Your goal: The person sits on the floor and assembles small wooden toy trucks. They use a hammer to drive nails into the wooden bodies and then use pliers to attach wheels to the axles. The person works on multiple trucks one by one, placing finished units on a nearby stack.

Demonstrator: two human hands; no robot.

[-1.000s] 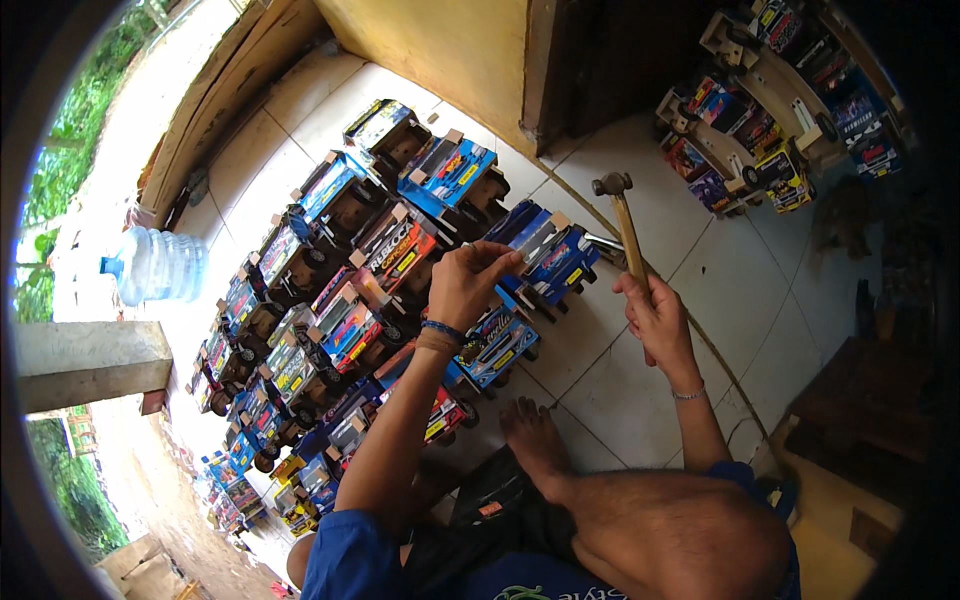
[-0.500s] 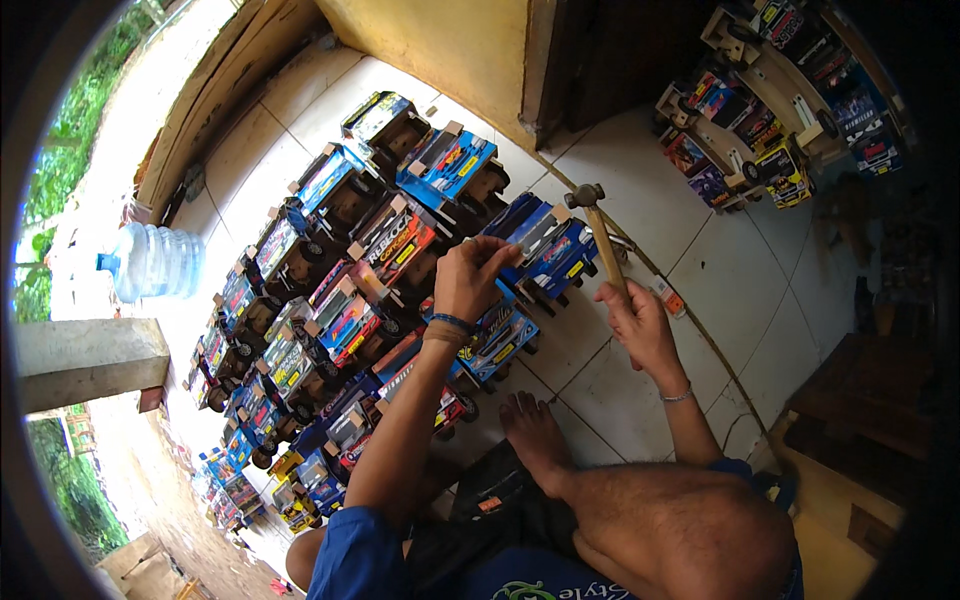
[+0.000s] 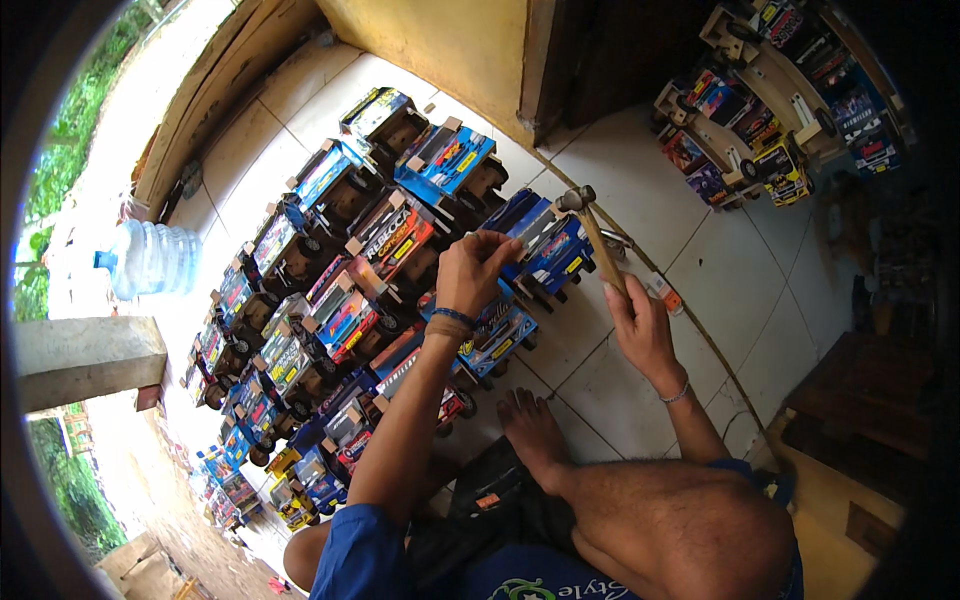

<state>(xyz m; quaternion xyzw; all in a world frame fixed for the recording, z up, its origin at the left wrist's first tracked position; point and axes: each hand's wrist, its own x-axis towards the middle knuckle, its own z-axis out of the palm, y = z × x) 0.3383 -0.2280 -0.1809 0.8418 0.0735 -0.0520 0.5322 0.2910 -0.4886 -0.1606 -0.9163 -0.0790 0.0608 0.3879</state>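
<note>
My right hand [image 3: 645, 330] is wrapped round the wooden handle of a hammer [image 3: 604, 246], its metal head raised up and to the left. My left hand [image 3: 474, 272] has thumb and fingertips pinched together over the near blue toy truck [image 3: 556, 250]; whatever sits in the pinch is too small to make out. Under my left wrist stands another blue toy truck [image 3: 497, 338], partly covered by the arm. Just behind the fingers is a red and black toy truck [image 3: 393, 238].
Rows of colourful toy trucks [image 3: 342, 325] fill the tiled floor to the left. More trucks [image 3: 745, 125] lie at the far right. A large clear water bottle [image 3: 150, 262] rests at the left. An orange and white small container [image 3: 664, 294] lies beyond my right hand. My bare foot [image 3: 535, 440] is close by.
The hammer's head has swung slightly to the left, and my right hand has shifted a little to the right. My left hand stays almost in place, still pinched.
</note>
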